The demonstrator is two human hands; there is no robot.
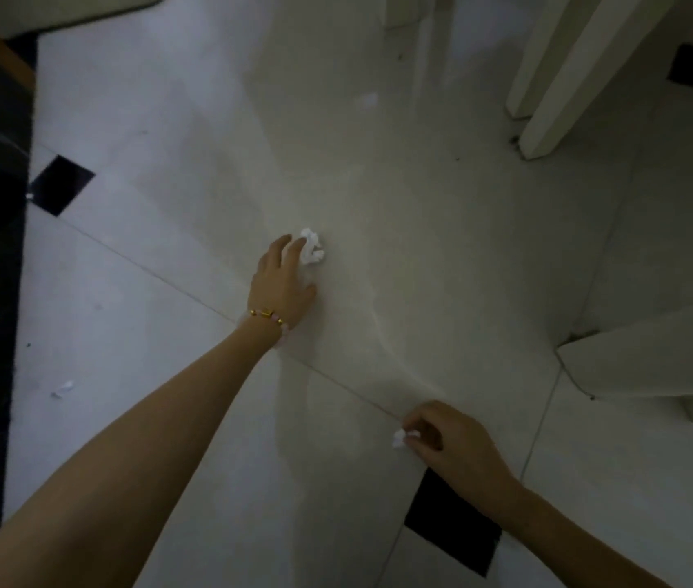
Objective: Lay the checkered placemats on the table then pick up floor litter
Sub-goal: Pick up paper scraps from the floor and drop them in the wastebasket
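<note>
The litter step is in hand: no placemats or worktop are in view, only the pale tiled floor with furniture legs at the far right. The left hand reaches down to a crumpled white wad. Its fingers are fairly straight and lie against the wad's near side, while the thumb is spread well apart, so the wad looks touched rather than gripped. The right hand hovers nearer the body, fingers curled, pinching a small white scrap. A further shred lies on the floor far to the left. Next, the left fingers and thumb likely need to close round the wad and lift it, and the shred then remains.
</note>
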